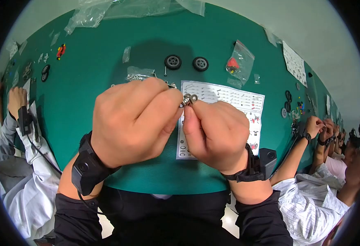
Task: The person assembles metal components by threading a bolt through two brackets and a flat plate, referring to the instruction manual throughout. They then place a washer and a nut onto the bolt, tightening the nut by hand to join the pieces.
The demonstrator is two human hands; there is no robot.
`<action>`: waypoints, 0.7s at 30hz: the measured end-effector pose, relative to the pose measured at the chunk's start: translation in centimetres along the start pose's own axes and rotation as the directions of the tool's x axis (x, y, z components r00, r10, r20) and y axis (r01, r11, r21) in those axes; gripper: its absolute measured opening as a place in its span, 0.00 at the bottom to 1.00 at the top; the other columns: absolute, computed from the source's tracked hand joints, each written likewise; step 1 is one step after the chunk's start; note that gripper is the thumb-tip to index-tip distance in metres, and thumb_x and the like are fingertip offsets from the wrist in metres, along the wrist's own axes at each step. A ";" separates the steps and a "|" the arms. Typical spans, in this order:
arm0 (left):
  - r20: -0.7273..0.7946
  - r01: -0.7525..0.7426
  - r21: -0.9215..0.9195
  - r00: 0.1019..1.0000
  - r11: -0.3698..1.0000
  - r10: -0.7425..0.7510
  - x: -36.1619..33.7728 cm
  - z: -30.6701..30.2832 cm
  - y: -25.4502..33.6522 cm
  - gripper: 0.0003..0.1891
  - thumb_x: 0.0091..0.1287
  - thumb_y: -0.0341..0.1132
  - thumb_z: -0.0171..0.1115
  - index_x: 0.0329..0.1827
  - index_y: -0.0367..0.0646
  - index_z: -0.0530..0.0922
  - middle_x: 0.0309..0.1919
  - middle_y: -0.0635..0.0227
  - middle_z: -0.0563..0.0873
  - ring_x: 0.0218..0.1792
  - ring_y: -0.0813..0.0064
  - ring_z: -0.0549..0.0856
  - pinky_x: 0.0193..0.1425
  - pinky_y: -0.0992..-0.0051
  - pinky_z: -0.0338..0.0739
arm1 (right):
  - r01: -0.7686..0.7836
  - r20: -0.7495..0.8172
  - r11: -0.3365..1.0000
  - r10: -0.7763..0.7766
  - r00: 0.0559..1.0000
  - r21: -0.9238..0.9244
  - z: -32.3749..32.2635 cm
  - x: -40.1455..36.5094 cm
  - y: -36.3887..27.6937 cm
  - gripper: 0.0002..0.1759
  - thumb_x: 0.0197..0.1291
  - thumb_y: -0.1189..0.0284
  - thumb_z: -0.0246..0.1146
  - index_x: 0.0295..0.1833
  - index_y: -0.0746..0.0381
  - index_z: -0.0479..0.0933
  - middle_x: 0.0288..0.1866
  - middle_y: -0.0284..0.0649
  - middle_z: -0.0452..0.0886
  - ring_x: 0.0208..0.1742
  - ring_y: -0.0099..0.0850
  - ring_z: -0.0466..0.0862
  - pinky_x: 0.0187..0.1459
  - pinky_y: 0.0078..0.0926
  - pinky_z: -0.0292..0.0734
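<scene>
Both hands are raised over the green table (147, 180), fingertips nearly meeting. Between them is a small metal piece (189, 99) with a round hole. My right hand (219, 133) pinches it between thumb and forefinger. My left hand (137, 121) is closed at the other side of the piece, its fingertips partly hidden. Under my right hand lies a printed parts sheet (233, 100). Behind my left hand are small metal parts (135, 76) on a clear bag.
Two black wheels (173, 62) and a screw (165, 71) lie beyond the hands. A clear bag (245, 59) holds a red part. Co-workers sit at left and right, with their own wheels, coloured pieces (61, 51) and sheets (294, 63).
</scene>
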State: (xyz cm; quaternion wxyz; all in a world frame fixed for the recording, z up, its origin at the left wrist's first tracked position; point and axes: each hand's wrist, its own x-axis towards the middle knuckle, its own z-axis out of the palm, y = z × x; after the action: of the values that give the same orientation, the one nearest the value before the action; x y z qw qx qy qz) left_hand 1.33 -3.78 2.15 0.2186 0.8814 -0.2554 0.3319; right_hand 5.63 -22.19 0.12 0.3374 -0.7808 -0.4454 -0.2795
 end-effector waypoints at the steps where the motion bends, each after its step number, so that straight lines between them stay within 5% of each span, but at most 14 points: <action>1: 0.004 0.014 -0.014 1.000 1.000 -0.013 0.1 0.0 0.0 0.11 0.53 0.25 0.69 0.38 0.38 0.79 0.30 0.61 0.81 0.26 0.60 0.82 0.29 0.67 0.75 | 0.004 -0.003 1.000 -0.004 1.000 0.005 0.0 0.0 0.1 0.08 0.50 0.81 0.69 0.36 0.67 0.79 0.19 0.35 0.74 0.18 0.33 0.75 0.21 0.30 0.68; 4: 0.103 0.026 0.014 0.994 1.000 -0.028 -0.3 -0.1 -0.1 0.11 0.51 0.24 0.69 0.38 0.38 0.79 0.30 0.60 0.81 0.27 0.60 0.82 0.29 0.67 0.75 | 0.014 -0.014 1.000 -0.014 1.000 0.017 0.1 0.0 0.2 0.08 0.50 0.80 0.69 0.37 0.67 0.79 0.20 0.35 0.74 0.18 0.33 0.75 0.21 0.30 0.68; 12: 0.029 -0.035 0.030 0.999 0.999 0.034 -0.6 0.7 -0.8 0.11 0.54 0.25 0.69 0.39 0.37 0.79 0.33 0.59 0.83 0.28 0.59 0.83 0.31 0.67 0.77 | -0.012 0.013 1.000 0.012 1.000 0.011 -0.2 0.1 0.0 0.09 0.50 0.80 0.69 0.37 0.66 0.79 0.20 0.36 0.76 0.18 0.34 0.76 0.22 0.30 0.70; 16: 0.067 0.099 -0.140 0.994 0.985 -0.091 0.0 0.4 -0.5 0.11 0.59 0.31 0.69 0.41 0.35 0.80 0.36 0.58 0.84 0.31 0.56 0.84 0.36 0.67 0.79 | -0.088 -0.020 0.994 0.089 0.996 0.069 -0.2 -0.1 -0.1 0.08 0.51 0.80 0.69 0.38 0.66 0.80 0.22 0.38 0.78 0.19 0.36 0.78 0.23 0.31 0.72; 21: 0.150 0.085 -0.128 0.987 0.988 -0.065 -0.2 0.3 -0.6 0.13 0.62 0.34 0.69 0.43 0.35 0.80 0.36 0.58 0.85 0.34 0.55 0.86 0.38 0.66 0.80 | -0.275 0.001 0.917 0.287 0.958 0.288 -0.3 -0.1 -0.4 0.03 0.57 0.80 0.67 0.37 0.65 0.81 0.22 0.39 0.79 0.19 0.34 0.79 0.22 0.27 0.71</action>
State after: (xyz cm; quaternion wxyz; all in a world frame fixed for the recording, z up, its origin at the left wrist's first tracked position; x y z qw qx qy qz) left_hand 1.68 -3.38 1.70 0.2704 0.8955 -0.2589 0.2406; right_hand 5.23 -22.35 0.32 0.4921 -0.7738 -0.3574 -0.1769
